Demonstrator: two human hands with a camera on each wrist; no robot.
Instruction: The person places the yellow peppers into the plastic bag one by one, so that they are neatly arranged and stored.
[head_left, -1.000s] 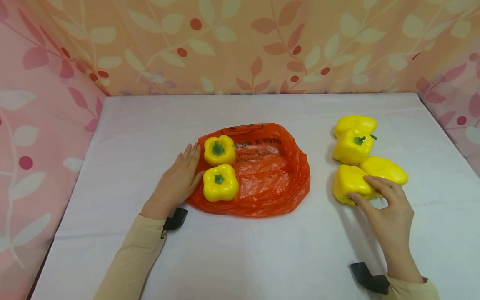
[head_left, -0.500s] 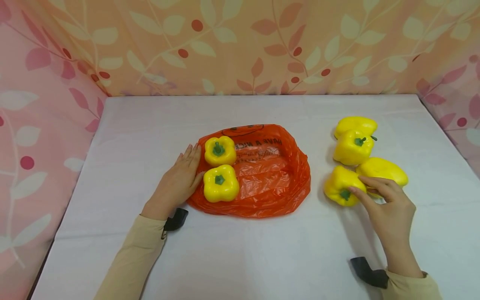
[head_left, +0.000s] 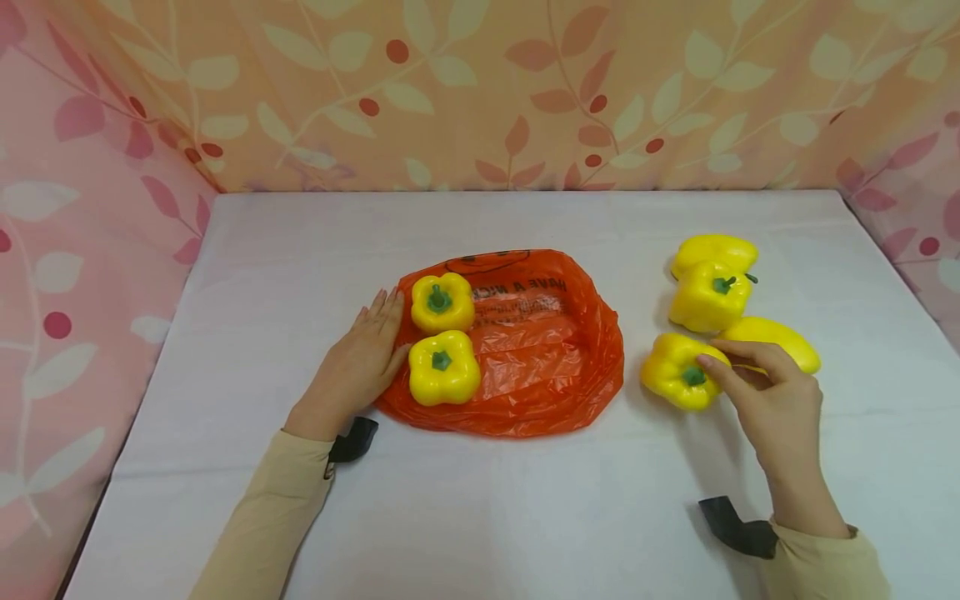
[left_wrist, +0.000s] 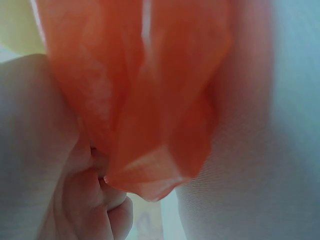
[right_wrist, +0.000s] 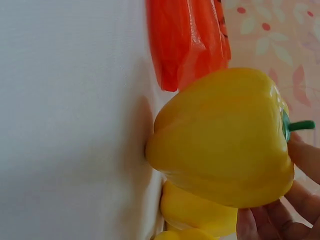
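My right hand [head_left: 776,400] grips a yellow bell pepper [head_left: 675,371] between thumb and fingers, its green stem facing up and toward me. In the right wrist view that pepper [right_wrist: 225,140] fills the middle, its lower end at the white cloth. My left hand [head_left: 356,358] lies with straight fingers along the left edge of a red plastic bag [head_left: 532,375] spread on the table. Two yellow bell peppers, a far one [head_left: 442,304] and a near one [head_left: 444,367], stand on the bag's left part, stems up. Red film [left_wrist: 150,100] covers much of the left wrist view.
Right of the bag lie more yellow bell peppers: one at the back [head_left: 716,252], one in front of it [head_left: 708,297], and one [head_left: 776,342] partly behind my right hand. A white cloth [head_left: 525,517] covers the table. Patterned curtains [head_left: 480,100] hang behind and at the sides.
My right hand has turned the pepper upright so its stem shows, and drawn it slightly left, apart from the others. The left hand and the bag have stayed in place.
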